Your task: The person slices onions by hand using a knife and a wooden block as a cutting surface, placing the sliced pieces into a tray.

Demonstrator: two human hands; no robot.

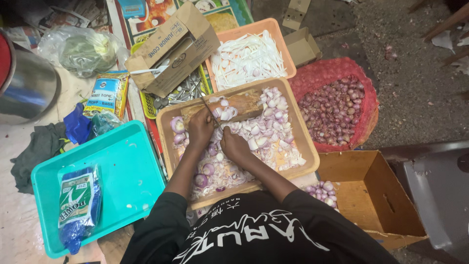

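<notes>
Over the tan tray [304,146] heaped with sliced shallots [273,129], both hands meet near the middle. The left hand [200,128] is curled around a shallot half [215,122], pinning it at the near edge of the wooden cutting board [244,105] that lies across the tray's far end. The right hand [234,145] is clenched on the handle of a knife [211,111], whose thin blade runs away from the body and slightly leftward, passing just beside the left hand's fingertips. So the piece being cut lies directly ahead of the right hand and under the left, with the blade's long axis pointing up toward the board; the left hand is the nearer of the two to the piece.

Peeled halves [178,124] sit at the tray's left rim. To the right, a red mesh sack [337,105] holds whole shallots, and an open cardboard box [371,195] stands below it. A teal tray [122,171] with a blue packet [78,200] lies to the left, and an orange tray of white plastic spoons [249,56] beyond.
</notes>
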